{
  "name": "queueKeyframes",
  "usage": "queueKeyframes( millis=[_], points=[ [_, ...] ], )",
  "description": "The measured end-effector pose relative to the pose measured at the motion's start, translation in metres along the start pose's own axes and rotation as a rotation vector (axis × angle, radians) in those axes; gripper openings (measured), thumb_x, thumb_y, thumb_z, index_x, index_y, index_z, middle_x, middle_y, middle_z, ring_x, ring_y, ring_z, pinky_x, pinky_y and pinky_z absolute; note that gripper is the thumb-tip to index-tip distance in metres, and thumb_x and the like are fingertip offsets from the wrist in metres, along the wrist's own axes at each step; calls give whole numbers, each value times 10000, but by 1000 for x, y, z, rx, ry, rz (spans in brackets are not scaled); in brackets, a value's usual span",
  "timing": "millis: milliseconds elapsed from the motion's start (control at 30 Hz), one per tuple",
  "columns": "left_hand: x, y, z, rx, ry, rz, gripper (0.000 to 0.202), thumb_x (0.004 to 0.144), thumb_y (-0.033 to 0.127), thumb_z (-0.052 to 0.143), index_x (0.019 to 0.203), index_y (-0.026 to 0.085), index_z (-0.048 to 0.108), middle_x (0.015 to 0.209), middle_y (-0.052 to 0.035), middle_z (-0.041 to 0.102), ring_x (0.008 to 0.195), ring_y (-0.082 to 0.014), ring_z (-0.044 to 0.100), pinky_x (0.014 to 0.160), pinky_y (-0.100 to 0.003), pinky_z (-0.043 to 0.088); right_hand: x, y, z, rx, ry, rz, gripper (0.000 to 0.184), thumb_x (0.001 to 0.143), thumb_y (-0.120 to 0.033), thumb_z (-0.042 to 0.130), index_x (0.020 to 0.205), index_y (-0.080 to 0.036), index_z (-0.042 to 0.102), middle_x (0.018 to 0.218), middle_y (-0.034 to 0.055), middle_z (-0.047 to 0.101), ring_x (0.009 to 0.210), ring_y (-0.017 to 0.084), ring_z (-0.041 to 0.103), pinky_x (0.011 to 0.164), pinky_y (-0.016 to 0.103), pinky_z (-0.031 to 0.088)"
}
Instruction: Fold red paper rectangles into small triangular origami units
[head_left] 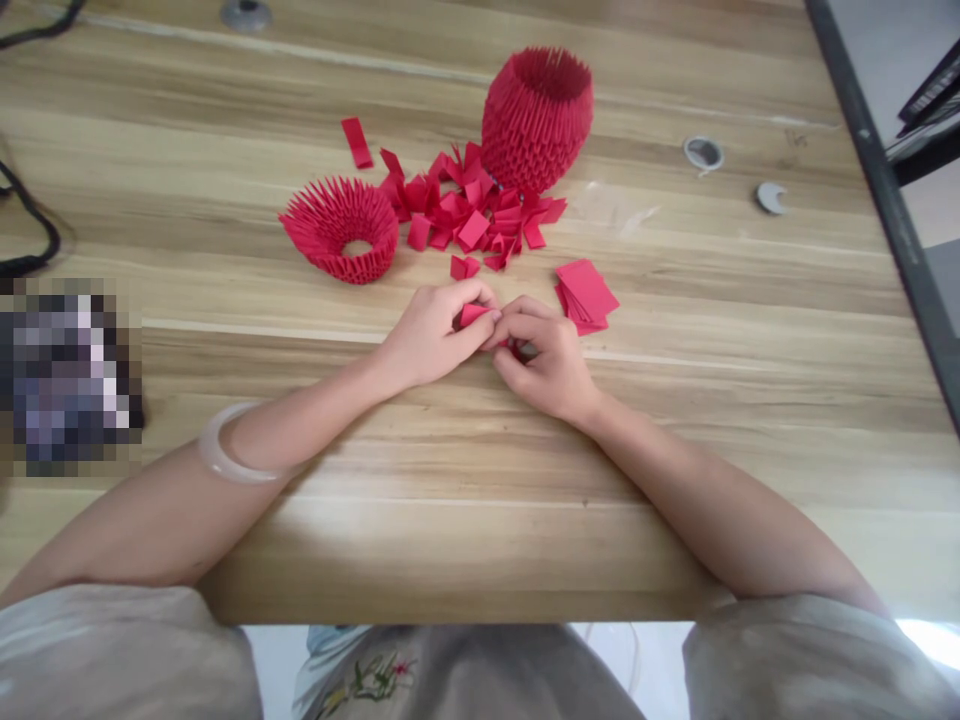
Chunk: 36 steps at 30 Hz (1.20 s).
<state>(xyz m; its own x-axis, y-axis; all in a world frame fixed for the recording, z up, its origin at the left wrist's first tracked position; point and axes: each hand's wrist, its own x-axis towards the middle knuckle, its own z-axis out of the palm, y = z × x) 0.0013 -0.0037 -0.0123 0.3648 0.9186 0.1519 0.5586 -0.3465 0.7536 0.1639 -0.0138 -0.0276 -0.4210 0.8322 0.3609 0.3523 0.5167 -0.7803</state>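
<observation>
The left hand [442,335] and the right hand [547,355] meet over the surface [450,480], fingertips together, both pinched narrow on a small red paper [477,314]; the fingers cover most of it, so its exact fold cannot be told. Just beyond the right hand, to its right, lies a stack [589,293] of flat red sheets, slightly fanned. Ahead of the hands spreads a loose pile [472,230] of small folded red pieces. To the left of the pile sits a bowl [341,262] of interlocked red folds, its spiky rim flaring and the surface showing through a round hole in its base. At the pile's far right edge stands a taller, rounded vase [536,130] of the same folds, open at the top. A single strip [357,143] lies beyond the bowl. A pale bangle [215,452] circles the left forearm.
</observation>
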Motion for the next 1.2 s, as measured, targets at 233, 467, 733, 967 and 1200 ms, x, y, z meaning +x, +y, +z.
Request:
queueKeyframes(
  millis=[233,467,733,967,1200],
  points=[
    [-1,0,0,0,-2,-5,112,790,216,497,773,151,586,571,38,496,515,-82,404,519,-212,315,0,0,0,-3,-3,-2,154,661,-50,477,666,-151,592,765,21,553,569,74,462,552,227,397],
    [0,0,0,-6,-4,-12,108,788,212,497,773,151,585,570,40,495,516,-81,407,524,-213,317,0,-1,0,-3,-6,10,150,657,-56,472,661,-157,582,768,22,550,574,80,461,557,235,392],
    [0,0,0,-7,-5,-12,117,790,220,490,774,152,583,573,36,501,516,-84,409,522,-214,319,0,0,0,3,-5,17,140,667,-68,477,663,-160,582,773,18,553,572,78,451,554,231,395],
    [0,1,0,-10,-5,-17,107,789,227,493,765,162,575,556,38,484,509,-88,404,512,-220,313,0,0,0,12,-3,18,137,667,-68,479,664,-157,584,771,22,555,564,76,445,557,236,403],
    [0,2,0,-6,-3,-20,113,791,234,489,762,160,571,565,31,496,523,-93,410,516,-222,316,0,0,0,3,-1,15,139,672,-69,477,661,-159,582,764,19,550,561,72,442,546,223,403]
  ],
)
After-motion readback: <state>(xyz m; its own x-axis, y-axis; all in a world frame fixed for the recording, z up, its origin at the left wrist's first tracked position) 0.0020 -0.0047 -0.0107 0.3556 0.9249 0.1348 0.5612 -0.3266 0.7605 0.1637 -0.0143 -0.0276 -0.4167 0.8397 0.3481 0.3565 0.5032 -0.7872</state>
